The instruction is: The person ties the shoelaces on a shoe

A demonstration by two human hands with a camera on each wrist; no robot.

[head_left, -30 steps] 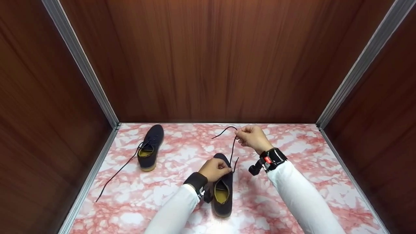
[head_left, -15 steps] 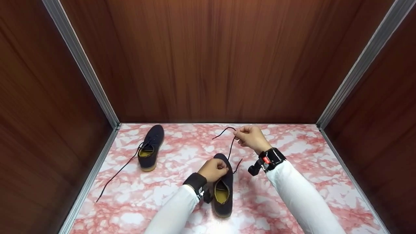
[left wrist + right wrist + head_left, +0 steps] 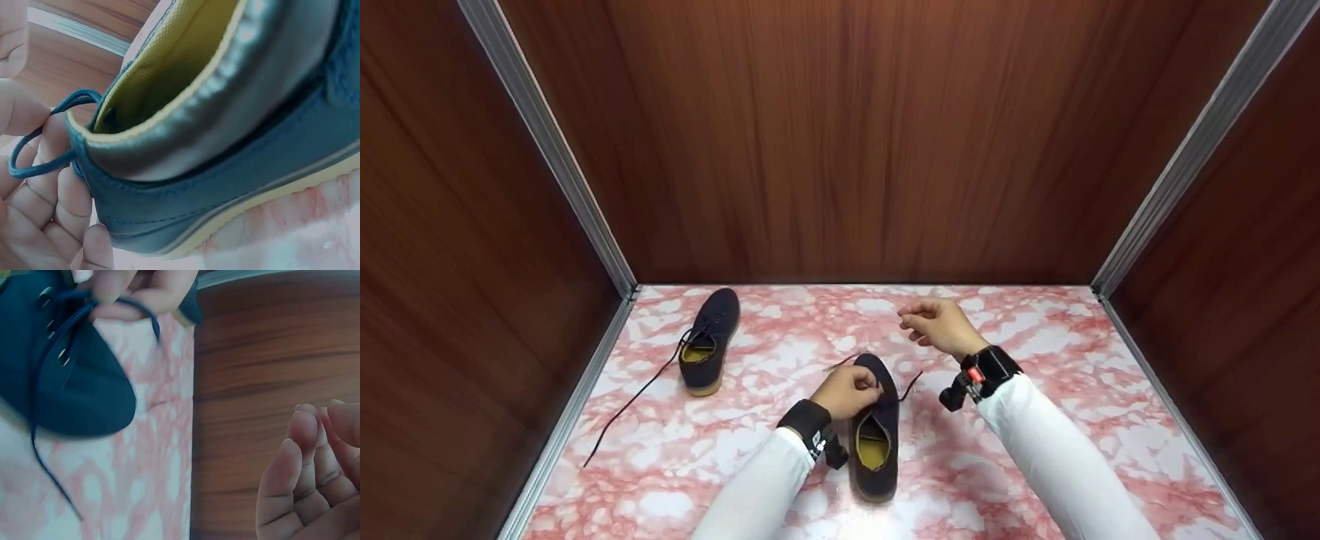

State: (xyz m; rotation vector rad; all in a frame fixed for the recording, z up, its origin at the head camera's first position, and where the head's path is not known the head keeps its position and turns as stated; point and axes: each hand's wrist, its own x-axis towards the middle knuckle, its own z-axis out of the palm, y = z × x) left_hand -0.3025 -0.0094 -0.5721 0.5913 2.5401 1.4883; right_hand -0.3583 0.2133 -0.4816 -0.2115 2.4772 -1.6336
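Note:
A dark blue lace-up shoe (image 3: 876, 484) with a yellow lining stands on the pink-and-white surface, toe away from me. Over its lacing, my left hand (image 3: 844, 394) pinches a dark shoelace (image 3: 42, 170) between thumb and fingers, looped in the left wrist view. The right wrist view shows one loose lace end (image 3: 56, 481) hanging past the eyelets (image 3: 63, 357). A short lace end (image 3: 911, 385) sticks out at the shoe's right side. My right hand (image 3: 937, 324) hovers beyond the shoe to the right, fingers loosely bent and holding nothing.
A matching shoe (image 3: 716, 315) stands at the back left, its long lace (image 3: 622, 409) trailing toward the front left. Brown wood-grain panels (image 3: 840, 150) with grey metal corner strips (image 3: 547, 142) enclose the surface (image 3: 1020, 450) at the back and both sides.
My right hand has let go of the lace, and its fingers have parted slightly. The freed lace has dropped toward the left hand, which has shifted slightly left.

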